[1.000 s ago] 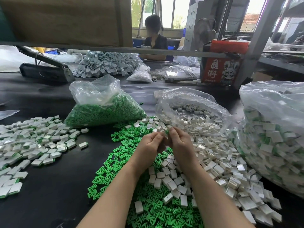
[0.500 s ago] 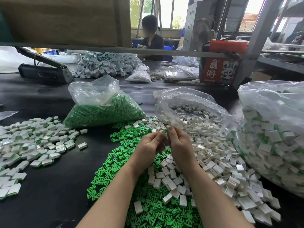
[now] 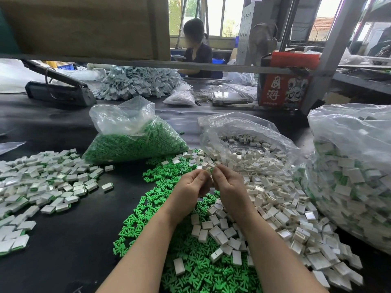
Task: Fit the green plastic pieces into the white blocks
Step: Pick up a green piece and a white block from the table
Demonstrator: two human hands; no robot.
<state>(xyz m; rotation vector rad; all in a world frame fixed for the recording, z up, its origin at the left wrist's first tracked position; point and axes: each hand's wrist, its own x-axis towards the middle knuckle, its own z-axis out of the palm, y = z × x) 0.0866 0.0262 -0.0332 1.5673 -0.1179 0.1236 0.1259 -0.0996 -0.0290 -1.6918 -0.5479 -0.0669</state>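
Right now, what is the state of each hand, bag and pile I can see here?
Left hand: pinches a white block.
Right hand: pinches the same block.
Green bag: open, lying on its side, nearly full.
Middle bag: open, white blocks spilling out.
Right bag: full of fitted blocks.
Green pile: loose.
Left pile: fitted blocks, spread flat.

Both hands up over the table (image 3: 63, 218): left hand (image 3: 190, 185) & right hand (image 3: 229, 182) meet at the fingertips, pinching a white block (image 3: 209, 170) btwn them. Loose green pieces (image 3: 148, 208) below, white blocks (image 3: 275, 204) heaped to the right.
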